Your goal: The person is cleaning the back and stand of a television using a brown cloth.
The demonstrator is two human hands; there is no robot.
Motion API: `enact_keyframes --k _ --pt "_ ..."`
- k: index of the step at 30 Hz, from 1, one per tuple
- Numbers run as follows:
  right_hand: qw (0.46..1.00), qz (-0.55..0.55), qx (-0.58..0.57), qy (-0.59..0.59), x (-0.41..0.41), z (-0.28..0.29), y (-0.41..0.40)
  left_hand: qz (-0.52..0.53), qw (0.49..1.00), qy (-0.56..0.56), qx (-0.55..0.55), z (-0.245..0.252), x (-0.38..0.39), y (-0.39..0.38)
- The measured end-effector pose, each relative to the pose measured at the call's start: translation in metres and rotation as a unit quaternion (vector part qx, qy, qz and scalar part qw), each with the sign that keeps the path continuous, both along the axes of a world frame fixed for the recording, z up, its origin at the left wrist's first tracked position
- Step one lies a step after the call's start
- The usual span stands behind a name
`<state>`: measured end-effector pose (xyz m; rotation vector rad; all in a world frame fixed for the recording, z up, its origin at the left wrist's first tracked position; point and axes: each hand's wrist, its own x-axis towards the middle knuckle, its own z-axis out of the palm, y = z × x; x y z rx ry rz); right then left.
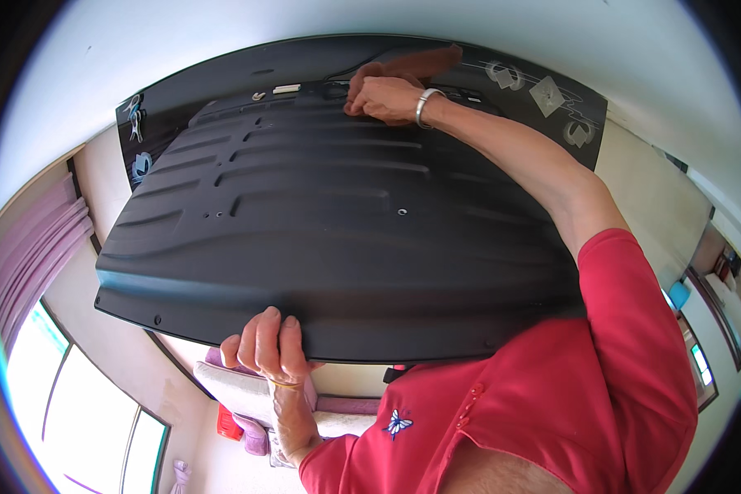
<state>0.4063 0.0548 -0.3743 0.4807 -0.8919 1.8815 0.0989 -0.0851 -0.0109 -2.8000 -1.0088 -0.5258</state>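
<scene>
A large flat-screen television (321, 247), its black ribbed back facing up, spans the middle. My left hand (270, 346) grips its near edge at the lower left, fingers over the back panel and thumb hidden. Over the television's far edge, my right hand (386, 99) has bent fingers close to a black cable (355, 66); what lies between the fingers is hidden. A silver bangle (426, 108) circles the right wrist. Beyond the far edge is a glossy black tabletop (222, 77), which reflects the right hand. A small white bar-shaped piece (286, 89) lies by the television's far edge.
Patterned decorations mark the tabletop's right side. To the left hang purple curtains (43, 234) above a bright window (92, 395). A light-coloured sofa (234, 386), a purple cushion (251, 435) and a red plastic object (228, 423) are below the television's near edge.
</scene>
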Motion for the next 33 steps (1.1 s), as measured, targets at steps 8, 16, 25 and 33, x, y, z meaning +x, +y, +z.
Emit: enact_keyframes --k 8,16,25,33 --pt "0.508 -0.190 0.117 -0.832 -0.106 0.115 0.034 0.026 0.999 -0.035 0.025 -0.004 -0.003 -0.004" --pt "0.479 -0.218 0.144 -0.838 -0.106 0.124 0.038 0.018 0.999 -0.032 0.023 -0.003 0.000 0.000" --pt "0.402 -0.197 0.289 -0.846 -0.003 0.151 -0.042 0.021 0.999 -0.032 -0.005 0.000 -0.002 -0.005" --pt "0.483 -0.239 0.135 -0.832 0.023 0.180 -0.121 0.013 1.000 -0.018 -0.009 -0.003 -0.009 -0.009"
